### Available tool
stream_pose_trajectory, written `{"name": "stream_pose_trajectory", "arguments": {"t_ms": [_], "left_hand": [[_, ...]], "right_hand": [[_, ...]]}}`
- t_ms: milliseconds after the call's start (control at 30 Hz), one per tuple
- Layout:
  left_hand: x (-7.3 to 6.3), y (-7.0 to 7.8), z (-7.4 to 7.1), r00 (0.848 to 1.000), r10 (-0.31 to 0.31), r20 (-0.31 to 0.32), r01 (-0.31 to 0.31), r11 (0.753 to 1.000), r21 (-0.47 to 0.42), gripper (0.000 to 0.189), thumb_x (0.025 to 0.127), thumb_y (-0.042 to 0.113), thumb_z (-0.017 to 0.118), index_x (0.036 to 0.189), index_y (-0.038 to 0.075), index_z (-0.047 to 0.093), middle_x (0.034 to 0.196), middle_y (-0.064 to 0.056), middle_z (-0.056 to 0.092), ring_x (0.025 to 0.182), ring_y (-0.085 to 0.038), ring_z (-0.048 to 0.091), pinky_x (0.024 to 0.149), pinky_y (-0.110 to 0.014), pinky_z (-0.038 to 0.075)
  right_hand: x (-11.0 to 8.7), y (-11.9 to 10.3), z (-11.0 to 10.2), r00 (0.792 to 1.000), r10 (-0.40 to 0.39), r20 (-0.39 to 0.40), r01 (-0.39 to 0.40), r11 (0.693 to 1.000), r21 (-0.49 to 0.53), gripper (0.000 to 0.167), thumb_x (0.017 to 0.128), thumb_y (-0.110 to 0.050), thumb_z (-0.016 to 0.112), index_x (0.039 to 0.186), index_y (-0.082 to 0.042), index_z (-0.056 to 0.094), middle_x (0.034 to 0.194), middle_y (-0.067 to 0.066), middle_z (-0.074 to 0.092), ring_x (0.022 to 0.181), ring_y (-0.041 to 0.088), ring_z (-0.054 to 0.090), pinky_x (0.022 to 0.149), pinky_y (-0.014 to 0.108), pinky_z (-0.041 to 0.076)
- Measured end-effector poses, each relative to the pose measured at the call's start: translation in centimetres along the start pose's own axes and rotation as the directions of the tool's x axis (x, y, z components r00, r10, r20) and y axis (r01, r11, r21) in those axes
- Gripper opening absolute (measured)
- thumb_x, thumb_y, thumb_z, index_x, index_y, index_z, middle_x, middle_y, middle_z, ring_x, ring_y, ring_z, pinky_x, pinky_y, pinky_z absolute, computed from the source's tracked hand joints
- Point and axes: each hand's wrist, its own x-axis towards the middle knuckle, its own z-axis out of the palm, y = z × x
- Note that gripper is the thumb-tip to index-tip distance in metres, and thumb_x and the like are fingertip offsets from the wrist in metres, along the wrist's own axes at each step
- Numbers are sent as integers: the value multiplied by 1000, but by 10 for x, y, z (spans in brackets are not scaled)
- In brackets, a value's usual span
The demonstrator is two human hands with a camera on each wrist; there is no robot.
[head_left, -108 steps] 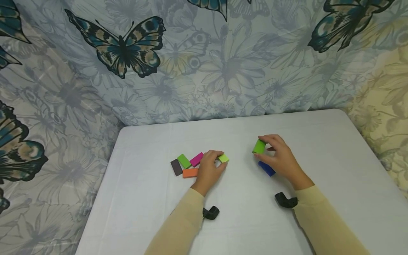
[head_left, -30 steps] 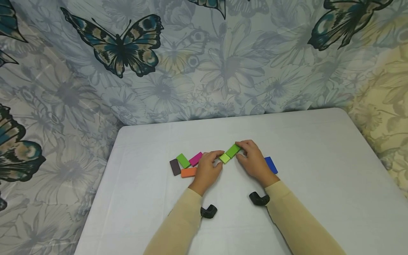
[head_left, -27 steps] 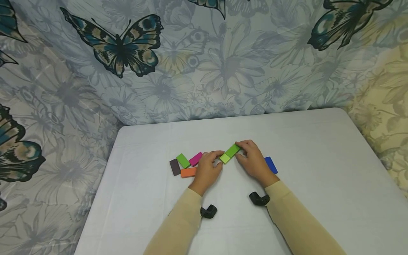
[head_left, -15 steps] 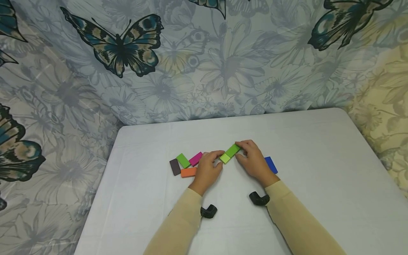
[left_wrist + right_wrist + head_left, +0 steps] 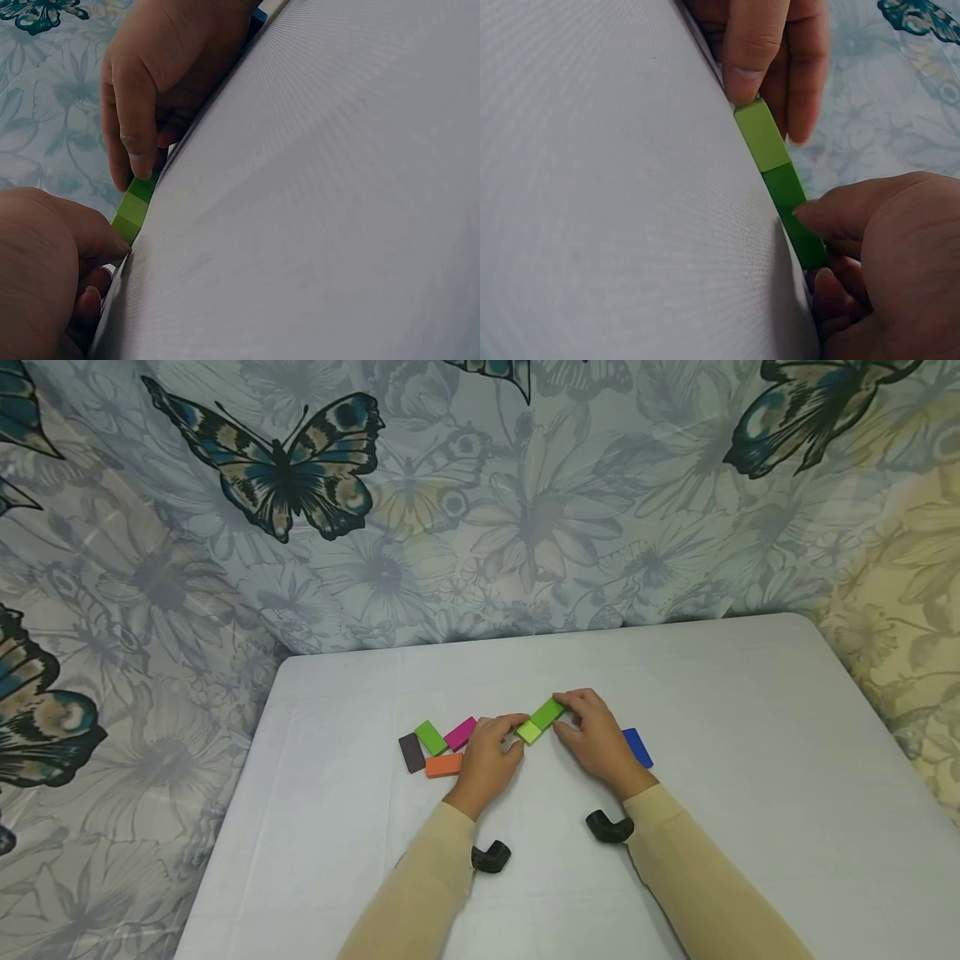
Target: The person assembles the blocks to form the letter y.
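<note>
A light green block (image 5: 529, 732) lies on the white table, its end meeting a darker green block (image 5: 548, 712) so the two form one slanting row. My left hand (image 5: 491, 760) pinches the light green block; the right wrist view shows the thumb at that block's (image 5: 763, 136) outer end. With thumb and fingers, my right hand (image 5: 596, 739) grips the darker green block by its far end. In the right wrist view the thumb lies on the side of that block (image 5: 791, 206). Just behind the right hand sits a blue block (image 5: 638, 748), partly covered by it.
Left of my left hand lie a magenta block (image 5: 461, 734), another green block (image 5: 431, 738), a dark grey block (image 5: 412, 753) and an orange block (image 5: 444, 766), partly hidden by the hand. Cloth printed with butterflies (image 5: 300, 468) hangs behind the white table (image 5: 337, 860).
From 3.6 s to 1 s ago, my right hand brought the darker green block left and down against the light green one. The blue block now appears turned differently. Over the last second both hands stay still.
</note>
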Motion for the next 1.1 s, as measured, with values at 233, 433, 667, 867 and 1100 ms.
{"name": "stream_pose_trajectory", "arguments": {"t_ms": [233,433,667,867,1100], "left_hand": [[-1,1,0,1000,-12,8,12,1000,3,41,102,3,74,141,16,74,131,3,72,117,-14,58,95,-31,53],[0,0,0,1000,-13,8,13,1000,1,41,102,3,73,141,16,73,132,3,72,119,-15,58,96,-33,54],[-1,-2,0,1000,4,-3,-4,1000,-20,42,102,3,72,142,16,73,132,3,72,119,-14,58,97,-33,54],[-4,0,-2,1000,-8,7,8,998,-63,46,101,3,69,145,16,71,136,4,70,123,-13,57,101,-35,53],[-5,7,-6,994,54,91,-57,998,27,51,101,12,73,152,11,64,154,2,60,138,-19,51,115,-38,44]], "right_hand": [[-1,0,0,1000,-6,-4,6,1000,-1,46,102,-2,73,147,4,64,136,21,59,104,30,57,91,48,50],[-2,-2,-1,1000,-7,-6,7,1000,2,46,102,-2,73,147,4,63,135,21,59,104,30,57,91,49,50],[-2,-3,-2,1000,-11,-11,11,1000,14,47,101,-1,74,147,5,63,137,22,59,107,31,58,94,49,50],[-1,-4,-2,1000,-7,-30,8,999,44,48,101,0,74,148,3,63,138,22,58,113,34,60,94,49,51],[-1,-12,-9,999,-21,-50,25,997,68,49,102,-1,74,150,-1,61,141,20,56,124,37,57,92,50,54]]}}
